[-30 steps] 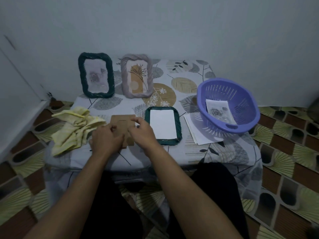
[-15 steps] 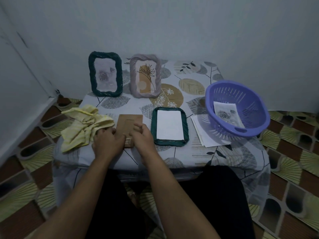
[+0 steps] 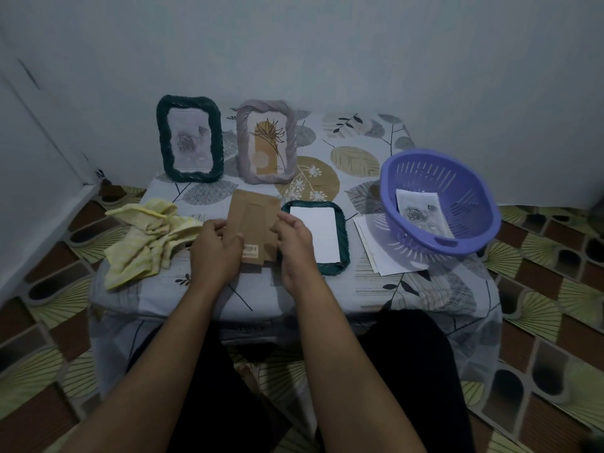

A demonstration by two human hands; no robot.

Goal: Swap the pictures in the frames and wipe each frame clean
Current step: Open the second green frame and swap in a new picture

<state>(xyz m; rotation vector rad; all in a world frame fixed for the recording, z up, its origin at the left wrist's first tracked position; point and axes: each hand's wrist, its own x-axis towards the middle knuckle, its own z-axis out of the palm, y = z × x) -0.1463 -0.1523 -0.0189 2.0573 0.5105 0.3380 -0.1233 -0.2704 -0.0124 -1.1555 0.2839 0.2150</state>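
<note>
Tilted up from table since earlier frame: cardboard backing board, pinched at its sides by left hand and right hand, presumably for refitting into face-down green frame near front edge.

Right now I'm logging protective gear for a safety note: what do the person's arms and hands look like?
The left forearm and right forearm are bare as far as the picture's lower edge, with no sleeves or cuffs showing. The left hand and the right hand wear no gloves; no watch, bracelet or ring shows on the sides in view, though the light is dim.
</note>
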